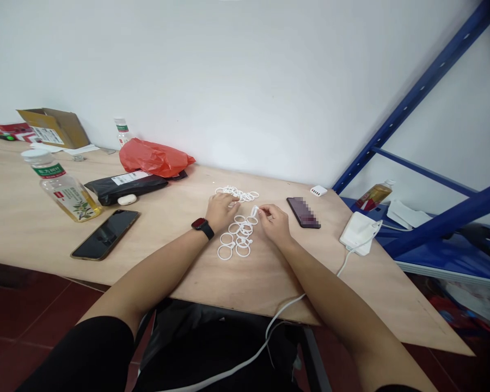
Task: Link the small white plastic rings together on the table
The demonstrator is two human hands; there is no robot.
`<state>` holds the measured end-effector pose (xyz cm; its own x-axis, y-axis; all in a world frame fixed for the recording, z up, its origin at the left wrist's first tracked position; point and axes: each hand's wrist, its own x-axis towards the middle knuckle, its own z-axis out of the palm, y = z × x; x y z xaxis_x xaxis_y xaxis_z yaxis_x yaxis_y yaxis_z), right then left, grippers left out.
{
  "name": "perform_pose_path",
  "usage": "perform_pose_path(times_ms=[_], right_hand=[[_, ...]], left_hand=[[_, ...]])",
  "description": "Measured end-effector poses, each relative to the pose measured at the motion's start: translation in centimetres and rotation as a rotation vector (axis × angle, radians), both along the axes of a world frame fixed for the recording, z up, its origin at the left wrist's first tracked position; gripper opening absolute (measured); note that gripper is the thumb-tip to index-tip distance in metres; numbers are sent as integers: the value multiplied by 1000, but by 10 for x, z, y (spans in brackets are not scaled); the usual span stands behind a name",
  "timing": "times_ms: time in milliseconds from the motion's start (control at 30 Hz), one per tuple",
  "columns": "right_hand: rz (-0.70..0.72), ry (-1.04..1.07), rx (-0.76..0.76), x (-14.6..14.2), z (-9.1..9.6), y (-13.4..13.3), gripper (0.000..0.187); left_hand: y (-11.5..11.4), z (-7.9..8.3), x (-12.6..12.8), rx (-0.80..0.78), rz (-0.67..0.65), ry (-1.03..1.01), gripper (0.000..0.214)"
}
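Observation:
Several white plastic rings with small tabs lie in a loose double row on the wooden table, between my forearms. Farther back is a heap of similar white rings, partly overlapping one another. My left hand, with a black watch on its wrist, rests at the near left edge of that heap, its fingers slightly bent and the thumb apart. Between the thumb and fingers of my right hand is a white ring, raised at a tilt above the far end of the row.
A phone, a drink bottle, a black parcel and a red plastic bag stand to the left. On the right are a dark phone, a white charger with its cable, and a blue metal rack.

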<state>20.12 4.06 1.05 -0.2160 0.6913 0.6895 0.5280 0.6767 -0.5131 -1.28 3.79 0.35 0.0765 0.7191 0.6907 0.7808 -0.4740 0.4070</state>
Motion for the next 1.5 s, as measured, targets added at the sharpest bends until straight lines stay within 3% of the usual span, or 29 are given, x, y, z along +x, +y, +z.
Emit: perform_pose_path(times_ms=[100, 233, 433, 700, 867, 1133, 1500], right_hand=[[-40, -33, -47, 6, -3, 8, 9], [-65, -99, -115, 8, -8, 15, 7], [-31, -86, -106, 7, -7, 13, 7], [-11, -89, -97, 8, -8, 13, 7], [-7, -88, -82, 8, -8, 13, 8], [47, -59, -63, 4, -7, 9, 19], [120, -61, -26, 0, -3, 1, 17]], left_hand=[[12, -10, -17, -82, 202, 46, 18], [19, -16, -30, -292, 348, 149, 21], [15, -6, -26, -476, 369, 184, 20], [13, 4, -21, -405, 379, -49, 11], [10, 5, -17, -216, 260, -168, 9], [-6, 4, 3, 36, -199, -40, 13], [-13, 3, 11, 5, -328, 11, 25]])
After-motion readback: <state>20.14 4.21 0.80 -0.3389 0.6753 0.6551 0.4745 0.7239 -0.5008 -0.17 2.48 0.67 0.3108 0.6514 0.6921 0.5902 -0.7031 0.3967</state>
